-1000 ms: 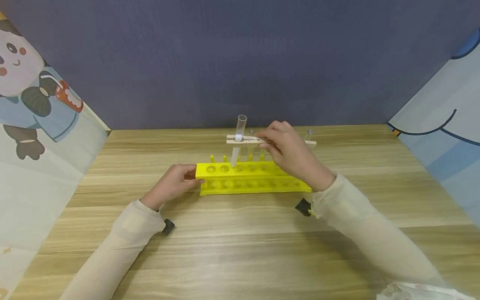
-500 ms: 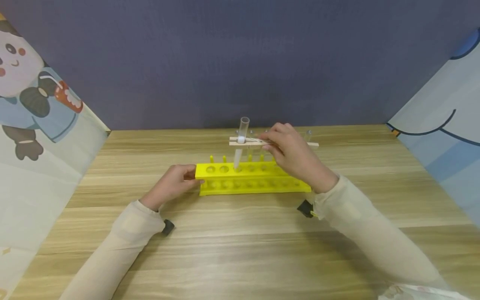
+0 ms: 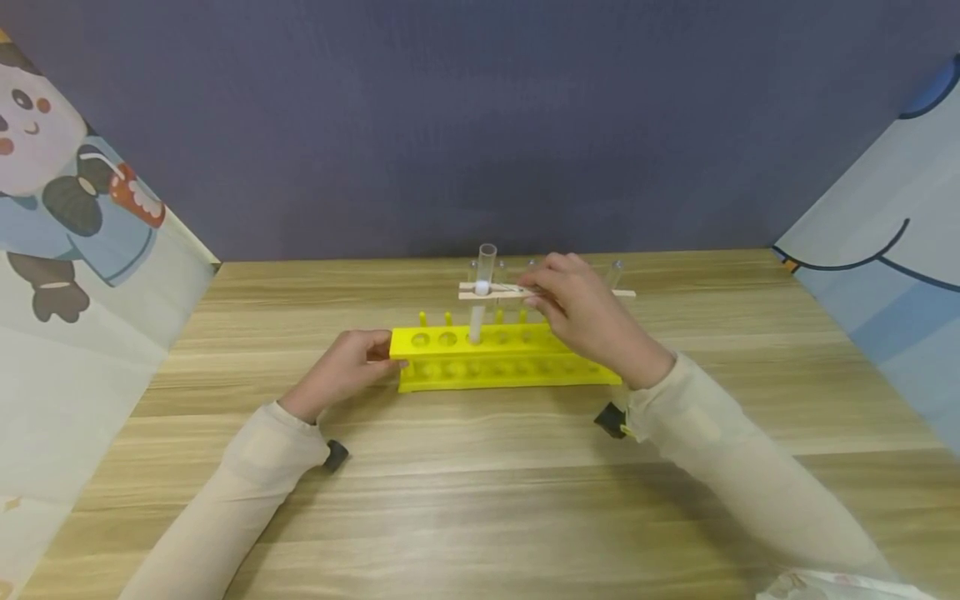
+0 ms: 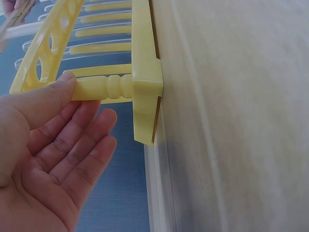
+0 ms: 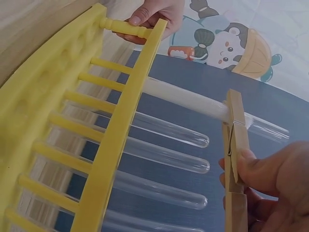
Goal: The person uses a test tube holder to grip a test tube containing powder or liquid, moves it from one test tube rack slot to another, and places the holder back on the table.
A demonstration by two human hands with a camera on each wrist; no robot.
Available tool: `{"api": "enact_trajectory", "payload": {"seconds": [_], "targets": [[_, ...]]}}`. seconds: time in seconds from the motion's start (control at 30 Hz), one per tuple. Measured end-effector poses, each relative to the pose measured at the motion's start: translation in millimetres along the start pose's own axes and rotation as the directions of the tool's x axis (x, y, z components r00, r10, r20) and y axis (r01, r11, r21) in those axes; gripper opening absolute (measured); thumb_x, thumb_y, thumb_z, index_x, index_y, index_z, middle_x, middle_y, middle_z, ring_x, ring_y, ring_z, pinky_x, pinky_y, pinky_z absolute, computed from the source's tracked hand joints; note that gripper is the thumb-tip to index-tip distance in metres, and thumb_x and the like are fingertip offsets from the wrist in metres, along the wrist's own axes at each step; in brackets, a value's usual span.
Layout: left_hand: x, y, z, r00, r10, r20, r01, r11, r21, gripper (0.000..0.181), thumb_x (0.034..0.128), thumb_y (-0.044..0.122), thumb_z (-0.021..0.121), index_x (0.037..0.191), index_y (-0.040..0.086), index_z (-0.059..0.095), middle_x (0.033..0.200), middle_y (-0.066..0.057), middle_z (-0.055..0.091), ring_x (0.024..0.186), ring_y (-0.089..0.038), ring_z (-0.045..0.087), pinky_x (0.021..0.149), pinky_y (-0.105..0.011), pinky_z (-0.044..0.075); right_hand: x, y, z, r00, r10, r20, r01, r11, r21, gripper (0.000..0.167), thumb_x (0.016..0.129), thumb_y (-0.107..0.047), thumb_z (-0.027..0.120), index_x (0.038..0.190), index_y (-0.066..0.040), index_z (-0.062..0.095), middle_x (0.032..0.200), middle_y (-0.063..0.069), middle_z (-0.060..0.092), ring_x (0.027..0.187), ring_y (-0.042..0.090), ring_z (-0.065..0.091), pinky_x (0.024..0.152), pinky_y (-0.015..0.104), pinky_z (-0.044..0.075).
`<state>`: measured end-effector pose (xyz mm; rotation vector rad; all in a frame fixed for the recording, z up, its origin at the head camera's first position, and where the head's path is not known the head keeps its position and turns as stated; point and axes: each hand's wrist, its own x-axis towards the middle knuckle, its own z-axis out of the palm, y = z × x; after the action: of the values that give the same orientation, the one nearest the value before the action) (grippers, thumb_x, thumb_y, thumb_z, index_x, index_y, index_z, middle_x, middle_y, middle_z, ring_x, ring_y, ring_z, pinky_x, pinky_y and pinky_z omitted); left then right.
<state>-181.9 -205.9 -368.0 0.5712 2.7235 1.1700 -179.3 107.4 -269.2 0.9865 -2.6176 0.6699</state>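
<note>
My right hand (image 3: 583, 312) grips a wooden test tube clamp (image 3: 506, 291). Its jaws are around a clear test tube (image 3: 487, 262) with white contents, near the tube's upper part. The tube stands nearly upright, slightly tilted, with its bottom at the third hole from the left of the yellow test tube rack (image 3: 510, 386). How far it enters the hole is hard to tell. At the rack's left end, my left hand (image 3: 345, 373) holds the end post (image 4: 104, 88) with thumb and fingers; the other fingers lie loosely bent in the left wrist view.
Behind the holes, several clear test tubes (image 5: 169, 129) sit upside down on the rack's yellow pegs. Two bare pegs (image 3: 448, 318) show at the left. The rack stands on a wood-grain table (image 3: 450, 492), with a dark blue panel (image 3: 480, 133) behind it.
My right hand has lowered the clamp and test tube a little, and the tube's bottom has come down at the third hole. My left hand has stayed on the rack's end.
</note>
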Motion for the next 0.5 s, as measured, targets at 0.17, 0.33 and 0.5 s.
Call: {"api": "enact_trajectory", "payload": {"seconds": [0.17,0.33,0.5], "targets": [[-0.7,0.8,0.2,1.0,0.004,-0.006,-0.004,1.0,0.0,0.017,0.0873,0.008,0.066,0.103,0.002,0.066,0.103,-0.012,0.069,0.097,-0.026,0.065,0.085,-0.039,0.054,-0.6,0.8,3.0,1.0,0.003,0.001,-0.003,1.0,0.001,0.023,0.09,-0.005,0.061,0.111,0.003,0.065,0.095,0.011,0.061,0.082,0.024,0.049,0.073,0.035,0.043],[-0.7,0.9,0.6,1.0,0.014,-0.008,-0.014,1.0,-0.001,0.015,0.0874,0.008,0.066,0.101,0.002,0.066,0.103,-0.012,0.069,0.096,-0.026,0.066,0.084,-0.037,0.055,-1.6,1.2,6.2,1.0,0.008,0.008,-0.008,1.0,0.007,0.023,0.09,-0.004,0.061,0.111,0.003,0.065,0.095,0.011,0.061,0.085,0.024,0.05,0.074,0.036,0.045],[-0.7,2.2,0.3,1.0,0.018,-0.01,-0.018,1.0,0.002,0.014,0.0873,0.008,0.066,0.099,0.002,0.066,0.103,-0.013,0.069,0.095,-0.026,0.066,0.083,-0.038,0.055,-2.2,1.3,7.7,1.0,0.021,0.014,-0.021,1.0,0.009,0.023,0.089,-0.004,0.062,0.112,0.002,0.065,0.098,0.011,0.061,0.087,0.024,0.05,0.075,0.035,0.047]]}}
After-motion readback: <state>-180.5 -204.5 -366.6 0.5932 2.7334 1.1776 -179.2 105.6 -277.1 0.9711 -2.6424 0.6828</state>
